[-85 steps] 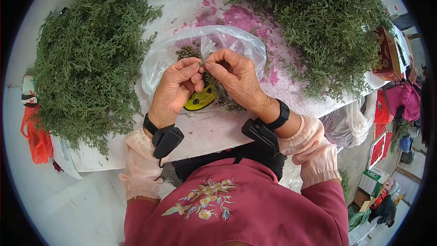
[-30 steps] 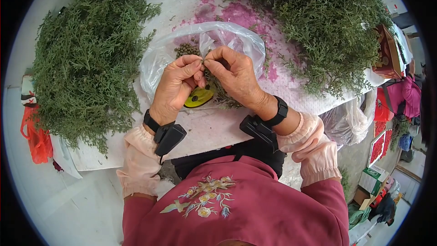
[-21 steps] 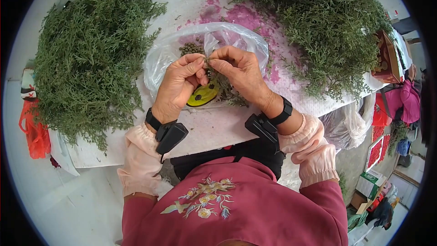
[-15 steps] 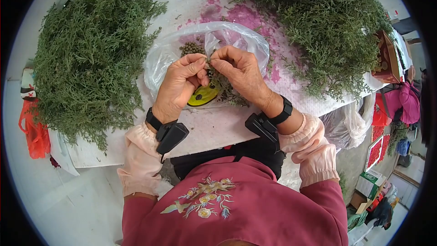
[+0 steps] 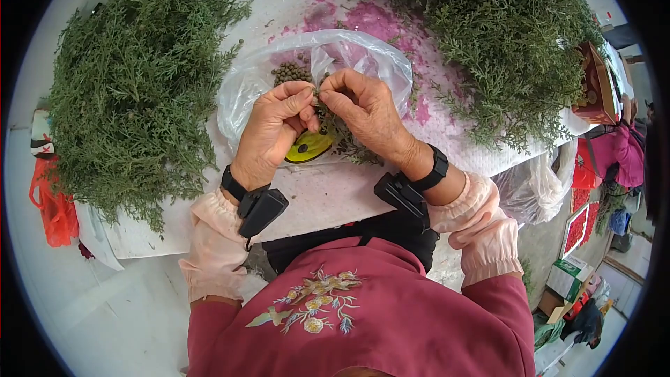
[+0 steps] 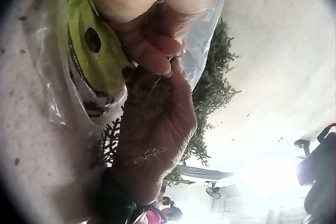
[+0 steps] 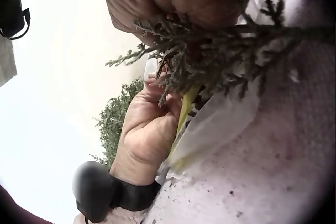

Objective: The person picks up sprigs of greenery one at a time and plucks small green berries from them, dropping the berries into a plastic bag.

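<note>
Over a clear plastic bag [image 5: 237, 91], both hands meet fingertip to fingertip in the head view. My right hand [image 5: 366, 115] holds a green evergreen sprig [image 7: 210, 50] that trails below the palm in the right wrist view. My left hand [image 5: 269, 129] pinches the sprig's tip between thumb and forefinger; the exact bit is mostly hidden by the fingertips. Small round brownish-green berries [image 5: 289, 73] lie heaped in the bag just beyond the fingers. A yellow piece with black spots [image 5: 309, 146] shows at the bag's near side, below the hands.
Large heaps of evergreen branches stand on the left [image 5: 136, 98] and on the right [image 5: 509, 49] of the white-covered table [image 5: 307, 199]. Pink stains [image 5: 370, 24] mark the cover behind the bag. A red box [image 5: 593, 87] stands at the far right, and a red bag [image 5: 56, 206] hangs at left.
The hands stay together at nearly the same place, with only small shifts of the fingertips on the sprig. The head view has moved slightly.
</note>
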Demonstrator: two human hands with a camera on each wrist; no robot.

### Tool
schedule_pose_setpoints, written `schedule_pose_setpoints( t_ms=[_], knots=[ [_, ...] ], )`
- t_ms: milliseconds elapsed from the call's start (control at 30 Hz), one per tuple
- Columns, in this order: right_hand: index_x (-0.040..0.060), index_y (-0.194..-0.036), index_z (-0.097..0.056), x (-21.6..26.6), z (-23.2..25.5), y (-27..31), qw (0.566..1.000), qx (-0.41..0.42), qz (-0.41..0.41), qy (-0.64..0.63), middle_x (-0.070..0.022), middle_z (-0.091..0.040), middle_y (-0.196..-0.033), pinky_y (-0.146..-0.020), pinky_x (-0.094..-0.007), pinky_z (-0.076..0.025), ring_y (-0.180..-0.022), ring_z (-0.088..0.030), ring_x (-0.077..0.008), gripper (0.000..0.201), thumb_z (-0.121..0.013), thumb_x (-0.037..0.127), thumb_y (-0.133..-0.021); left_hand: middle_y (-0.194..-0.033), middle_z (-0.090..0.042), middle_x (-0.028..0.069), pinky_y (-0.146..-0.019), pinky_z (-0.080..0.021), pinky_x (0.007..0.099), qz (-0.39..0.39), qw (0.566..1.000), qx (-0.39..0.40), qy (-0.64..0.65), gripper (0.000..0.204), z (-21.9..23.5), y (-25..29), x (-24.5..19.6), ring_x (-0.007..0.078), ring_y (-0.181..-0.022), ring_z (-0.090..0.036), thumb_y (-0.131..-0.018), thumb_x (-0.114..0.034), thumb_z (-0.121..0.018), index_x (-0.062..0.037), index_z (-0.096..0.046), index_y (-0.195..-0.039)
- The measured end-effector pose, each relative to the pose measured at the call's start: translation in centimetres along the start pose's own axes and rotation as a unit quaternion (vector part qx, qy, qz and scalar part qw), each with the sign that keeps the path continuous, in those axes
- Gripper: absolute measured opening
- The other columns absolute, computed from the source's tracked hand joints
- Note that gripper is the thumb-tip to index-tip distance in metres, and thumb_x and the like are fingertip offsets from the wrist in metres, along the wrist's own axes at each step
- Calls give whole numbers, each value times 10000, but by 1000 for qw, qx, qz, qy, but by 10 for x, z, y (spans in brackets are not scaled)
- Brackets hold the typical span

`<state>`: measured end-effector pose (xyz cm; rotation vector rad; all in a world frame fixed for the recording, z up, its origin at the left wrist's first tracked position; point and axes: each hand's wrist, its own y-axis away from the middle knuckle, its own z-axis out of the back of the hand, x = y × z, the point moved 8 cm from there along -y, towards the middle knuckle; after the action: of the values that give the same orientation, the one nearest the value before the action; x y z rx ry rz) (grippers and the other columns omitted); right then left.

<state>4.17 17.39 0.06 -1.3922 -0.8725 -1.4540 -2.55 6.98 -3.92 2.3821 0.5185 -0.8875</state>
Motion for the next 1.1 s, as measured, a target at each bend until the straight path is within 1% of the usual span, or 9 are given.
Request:
schedule_pose_setpoints(
  t_ms=[133, 300, 400, 567, 700, 800, 967, 1067, 1100],
  knots=[
    [-4, -841, -579, 2, 0, 0, 1000, -6, 6, 25, 24, -557, -719, -584, -199, -397, -658, -457, -42, 105, -556, 97, -856, -668, -543, 15, -557, -470, 272, 3, 1000, 4, -7, 136, 1, -1, 0, 113, -573, -522, -830, -81, -616, -19, -595, -949],
    [-10, -839, -574, 5, 1, 1, 1000, -10, 16, 23, 11, -559, -709, -572, -207, -398, -645, -458, -49, 102, -562, 92, -846, -665, -545, 19, -558, -471, 273, 9, 1000, 3, -6, 130, 0, -1, 1, 120, -570, -524, -831, -79, -612, -19, -592, -944],
    [-14, -838, -570, 9, 0, 2, 998, -17, 40, 41, 3, -562, -699, -569, -213, -403, -642, -466, -57, 102, -564, 87, -841, -661, -541, 22, -558, -470, 273, 6, 1000, 0, -5, 123, 0, 0, 1, 125, -566, -524, -833, -81, -609, -18, -590, -936],
    [-20, -837, -569, 7, 0, 2, 998, -23, 36, 54, -8, -572, -697, -571, -216, -409, -651, -476, -58, 110, -570, 89, -836, -664, -542, 22, -561, -472, 272, -1, 1000, 8, -15, 122, 0, -1, 1, 124, -568, -523, -834, -80, -606, -16, -588, -937],
    [-18, -843, -587, 1, 2, -1, 998, -17, 14, 58, 2, -583, -707, -589, -212, -417, -667, -490, -52, 112, -577, 93, -834, -669, -543, 21, -567, -476, 275, -3, 1000, 15, -21, 120, -1, -2, 1, 122, -570, -522, -838, -78, -601, -14, -586, -939],
    [-10, -850, -608, -2, 2, -3, 999, 23, -29, -20, 19, -589, -737, -620, -211, -420, -690, -495, -46, 114, -582, 100, -837, -677, -544, 20, -572, -476, 278, -7, 1000, 4, 2, 125, 0, -1, 0, 119, -572, -519, -840, -73, -597, -11, -583, -948],
    [-5, -853, -620, -5, 0, -5, 995, 36, -40, -84, 30, -584, -766, -648, -209, -416, -712, -492, -43, 121, -582, 109, -843, -682, -542, 17, -573, -475, 278, -11, 1000, 10, 9, 129, -3, 0, -1, 116, -574, -515, -843, -68, -593, -8, -581, -957],
    [-24, -806, -601, -8, 2, -6, 995, 8, -34, -92, 4, -579, -695, -576, -218, -420, -651, -484, -43, 104, -591, 79, -810, -692, -543, 15, -571, -475, 276, -10, 1000, 21, 9, 130, -3, -1, 0, 112, -578, -516, -845, -65, -589, -8, -580, -961],
    [-24, -806, -601, -9, 2, -6, 995, 8, -35, -92, 4, -579, -695, -576, -218, -420, -651, -484, -43, 104, -591, 79, -810, -692, -543, 15, -571, -475, 276, -9, 1000, 20, 10, 130, -3, 0, 0, 112, -578, -516, -845, -65, -589, -8, -580, -961]
  ],
)
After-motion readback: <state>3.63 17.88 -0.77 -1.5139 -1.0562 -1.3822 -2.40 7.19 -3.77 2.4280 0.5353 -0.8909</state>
